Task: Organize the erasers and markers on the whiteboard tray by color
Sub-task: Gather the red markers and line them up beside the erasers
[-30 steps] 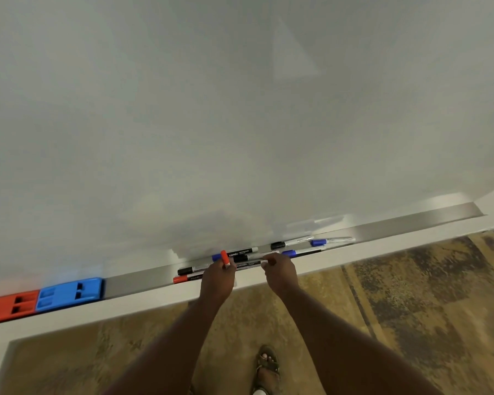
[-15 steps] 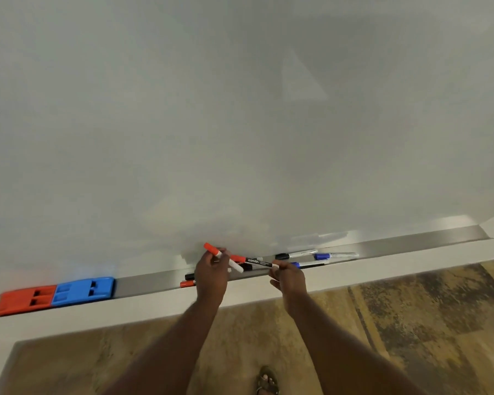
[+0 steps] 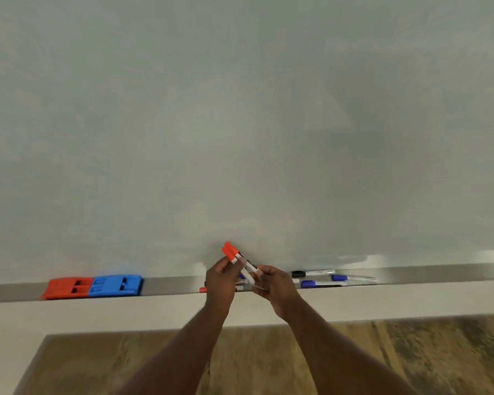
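Two red-capped markers point(image 3: 231, 252) are held together above the metal tray point(image 3: 169, 284), caps pointing up-left. My left hand point(image 3: 220, 280) grips them near the caps, and my right hand point(image 3: 274, 286) holds their lower ends. Behind my left hand another red marker point(image 3: 202, 289) peeks out on the tray. Right of my hands lie a black-capped marker point(image 3: 311, 273) and two blue-capped markers point(image 3: 320, 284) point(image 3: 351, 278). At the tray's left a red eraser point(image 3: 66, 287) touches a blue eraser point(image 3: 115, 285).
The whiteboard point(image 3: 240, 124) fills the upper view. A pale wall strip point(image 3: 97, 315) runs below the tray, and patterned brown carpet point(image 3: 411, 360) lies beneath. The tray stretches bare to the far right point(image 3: 454, 270).
Both hands lifted off the tray. The right hand brought a second red marker up beside the one in the left hand, and the two now sit side by side.
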Action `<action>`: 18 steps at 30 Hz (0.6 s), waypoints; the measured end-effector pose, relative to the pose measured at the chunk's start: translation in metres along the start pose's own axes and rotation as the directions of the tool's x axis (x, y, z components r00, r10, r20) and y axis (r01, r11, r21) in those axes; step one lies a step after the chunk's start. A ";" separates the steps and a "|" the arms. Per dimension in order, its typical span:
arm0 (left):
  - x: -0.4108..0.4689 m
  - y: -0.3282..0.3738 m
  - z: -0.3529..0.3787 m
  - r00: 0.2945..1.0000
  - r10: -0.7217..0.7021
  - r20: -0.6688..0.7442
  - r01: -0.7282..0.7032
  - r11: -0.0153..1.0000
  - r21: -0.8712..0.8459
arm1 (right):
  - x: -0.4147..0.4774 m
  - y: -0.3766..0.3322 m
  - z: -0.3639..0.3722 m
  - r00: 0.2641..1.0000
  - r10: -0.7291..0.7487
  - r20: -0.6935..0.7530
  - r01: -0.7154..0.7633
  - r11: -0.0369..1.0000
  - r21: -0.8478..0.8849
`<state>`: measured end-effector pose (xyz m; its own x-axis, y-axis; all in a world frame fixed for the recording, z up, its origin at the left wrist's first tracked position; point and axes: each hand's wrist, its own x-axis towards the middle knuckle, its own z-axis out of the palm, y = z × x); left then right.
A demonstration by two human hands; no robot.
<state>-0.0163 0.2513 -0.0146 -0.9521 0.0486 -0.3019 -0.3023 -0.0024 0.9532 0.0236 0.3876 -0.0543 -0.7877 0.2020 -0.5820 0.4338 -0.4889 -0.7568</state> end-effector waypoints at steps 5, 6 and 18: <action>-0.004 0.007 -0.012 0.999 0.016 -0.042 -0.016 1.000 -0.002 | -0.001 0.006 0.013 0.995 -0.003 0.102 0.014 0.995 -0.102; -0.003 0.008 -0.015 0.999 0.017 -0.047 -0.016 1.000 0.013 | 0.000 0.007 0.017 0.994 -0.001 0.108 0.013 0.993 -0.114; 0.040 -0.007 -0.080 0.995 -0.029 -0.097 0.059 0.943 0.326 | 0.019 0.017 0.051 0.993 0.014 -0.120 -0.037 0.981 -0.192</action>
<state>-0.0561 0.1734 -0.0348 -0.9430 -0.0487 -0.3293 -0.3266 0.3266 0.8869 -0.0064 0.3399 -0.0625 -0.7232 0.2958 -0.6241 0.5387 -0.3239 -0.7778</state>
